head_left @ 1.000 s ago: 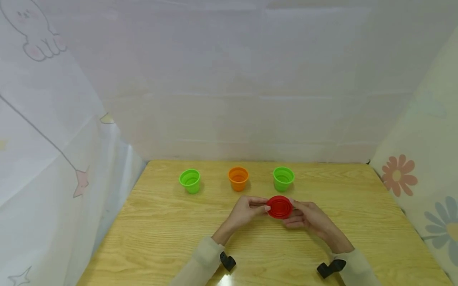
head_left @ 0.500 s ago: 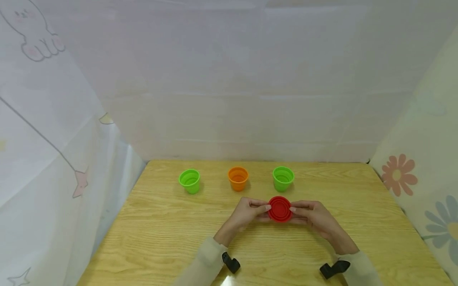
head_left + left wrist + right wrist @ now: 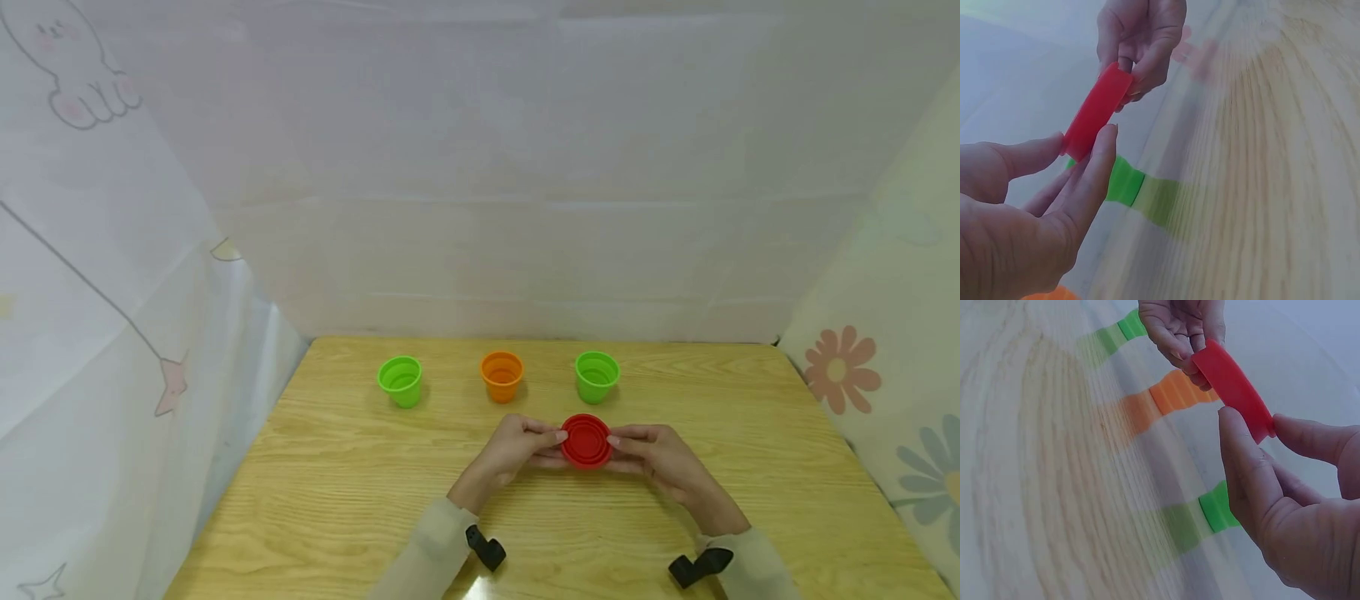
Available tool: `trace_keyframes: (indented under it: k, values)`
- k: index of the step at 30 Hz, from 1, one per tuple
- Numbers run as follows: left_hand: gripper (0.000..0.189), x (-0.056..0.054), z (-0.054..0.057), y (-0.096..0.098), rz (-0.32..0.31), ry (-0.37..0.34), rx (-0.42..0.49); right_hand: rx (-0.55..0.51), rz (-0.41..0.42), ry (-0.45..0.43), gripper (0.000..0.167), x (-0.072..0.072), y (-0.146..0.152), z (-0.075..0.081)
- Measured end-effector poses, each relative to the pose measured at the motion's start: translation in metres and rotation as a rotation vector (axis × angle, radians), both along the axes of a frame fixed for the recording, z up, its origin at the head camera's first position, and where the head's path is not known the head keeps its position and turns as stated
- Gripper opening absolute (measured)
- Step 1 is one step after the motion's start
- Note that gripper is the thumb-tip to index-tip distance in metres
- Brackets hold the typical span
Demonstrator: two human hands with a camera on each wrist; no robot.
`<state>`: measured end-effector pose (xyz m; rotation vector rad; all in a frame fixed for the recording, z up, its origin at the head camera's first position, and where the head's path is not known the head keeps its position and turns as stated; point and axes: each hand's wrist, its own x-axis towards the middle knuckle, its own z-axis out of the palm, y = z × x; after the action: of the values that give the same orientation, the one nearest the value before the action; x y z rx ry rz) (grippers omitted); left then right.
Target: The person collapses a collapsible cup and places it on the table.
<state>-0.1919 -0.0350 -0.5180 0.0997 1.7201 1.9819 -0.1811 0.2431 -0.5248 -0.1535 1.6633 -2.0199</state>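
Observation:
Both hands hold a red collapsible cup (image 3: 587, 442), folded flat into a ringed disc, above the table. My left hand (image 3: 512, 452) pinches its left edge, thumb on the rim and fingers behind. At the opposite edge my right hand (image 3: 660, 458) pinches it the same way. From the side, in the left wrist view, the red cup (image 3: 1097, 112) shows as a thick, short band between the two hands. The right wrist view shows the right thumb at the rim of the red cup (image 3: 1235, 387) and fingertips against its underside.
Three opened-out cups stand upright in a row toward the back of the wooden table (image 3: 315, 467): a green cup (image 3: 401, 382) at left, an orange cup (image 3: 502, 377) in the middle, a green cup (image 3: 597, 377) at right. A pale curtain (image 3: 480, 208) hangs behind.
The red cup has tilted so its ringed face shows rounder than a second ago. The right hand has shifted its fingers, its thumb now on the cup's right rim. The standing cups have not moved.

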Motion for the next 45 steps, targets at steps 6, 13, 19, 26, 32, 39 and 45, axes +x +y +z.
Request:
trace_keyframes:
  k: [6, 13, 19, 26, 32, 39, 45]
  values:
    - [0.024, -0.001, 0.005, 0.024, 0.005, 0.003, 0.026, -0.027, -0.008, 0.026, 0.029, -0.002, 0.022, 0.004]
    - [0.025, -0.008, 0.006, 0.06, 0.087, -0.022, 0.052, -0.08, 0.006, 0.036, 0.028, -0.013, 0.052, 0.0]
    - [0.02, -0.008, 0.006, 0.099, 0.179, -0.03, 0.045, -0.123, 0.033, 0.039, 0.034, -0.019, 0.084, -0.001]
    - [0.013, -0.011, 0.006, 0.144, 0.299, 0.0, 0.026, -0.128, 0.024, 0.068, 0.037, -0.027, 0.12, 0.0]
    - [0.007, -0.02, -0.001, 0.182, 0.424, -0.026, 0.019, -0.127, -0.034, 0.02, 0.039, -0.035, 0.144, -0.006]
    - [0.008, -0.029, -0.007, 0.208, 0.444, -0.067, 0.019, -0.047, -0.118, -0.045, 0.035, -0.045, 0.167, -0.01]
    - [0.01, -0.044, -0.016, 0.216, 0.475, -0.079, 0.034, 0.033, -0.168, -0.041, 0.025, -0.057, 0.167, -0.013]
